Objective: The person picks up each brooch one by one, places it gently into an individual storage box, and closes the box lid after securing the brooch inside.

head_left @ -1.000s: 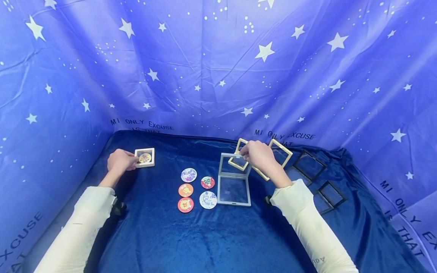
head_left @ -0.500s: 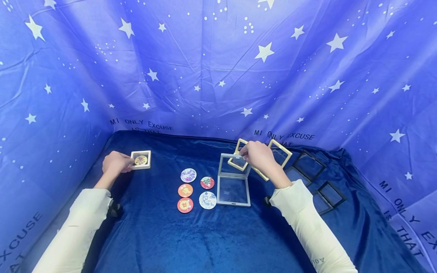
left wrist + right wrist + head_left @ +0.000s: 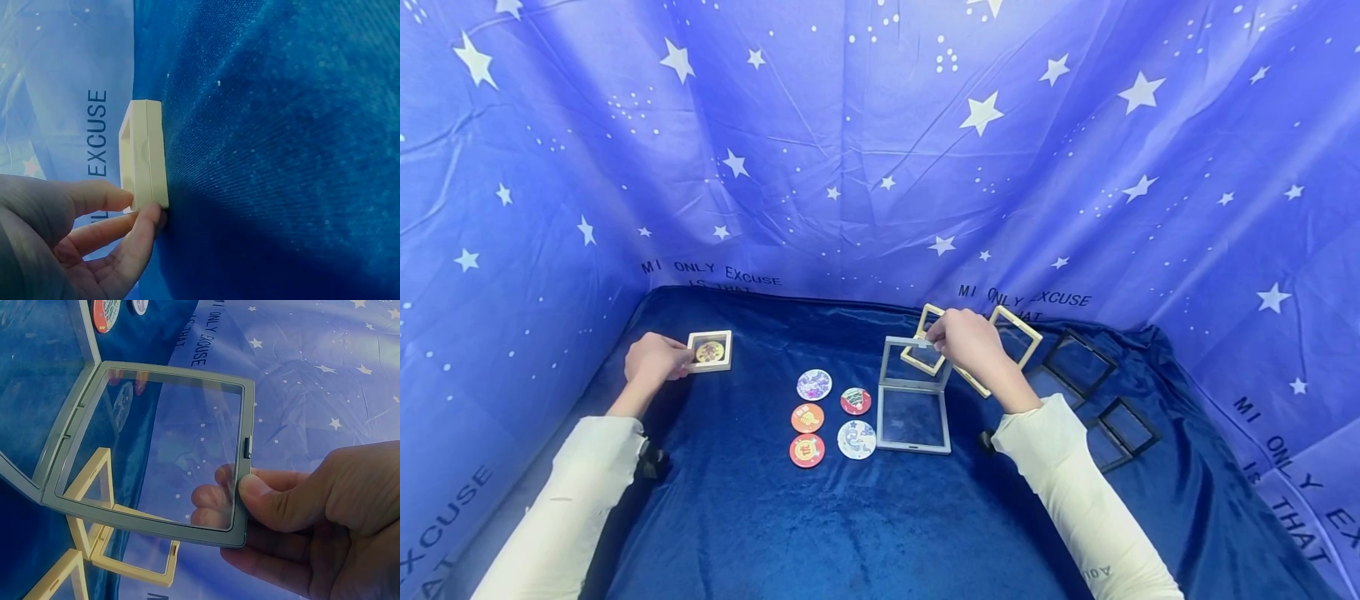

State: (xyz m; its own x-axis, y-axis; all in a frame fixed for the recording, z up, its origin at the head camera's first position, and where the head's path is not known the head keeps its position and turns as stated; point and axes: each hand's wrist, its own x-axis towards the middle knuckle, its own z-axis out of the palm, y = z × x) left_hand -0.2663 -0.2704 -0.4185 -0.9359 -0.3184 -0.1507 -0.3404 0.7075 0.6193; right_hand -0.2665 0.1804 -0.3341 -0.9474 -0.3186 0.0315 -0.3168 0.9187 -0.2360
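My left hand [image 3: 657, 357] pinches the near-left corner of a small cream display frame [image 3: 725, 364], closed around a round yellow badge [image 3: 709, 352], at the table's far left. In the left wrist view, thumb and fingers grip the cream frame [image 3: 150, 156] at one end, and it appears to rest on the cloth. My right hand [image 3: 972, 346] holds the raised lid of a grey hinged display frame [image 3: 951, 417]; its other half lies flat on the cloth. The right wrist view has the thumb on the grey frame's [image 3: 150, 528] rim near the clasp, with fingertips behind the clear film.
Several round badges [image 3: 807, 418] lie left of the grey frame. Behind and beside my right hand stand opened cream frames [image 3: 1019, 337]. Opened black frames [image 3: 1081, 367] are farther right. A dark blue velvet cloth [image 3: 775, 533] covers the table, with a starry curtain [image 3: 850, 167] around it.
My left hand has shifted slightly left and toward me with the small cream frame, then stayed there. The right hand and grey frame have barely moved.
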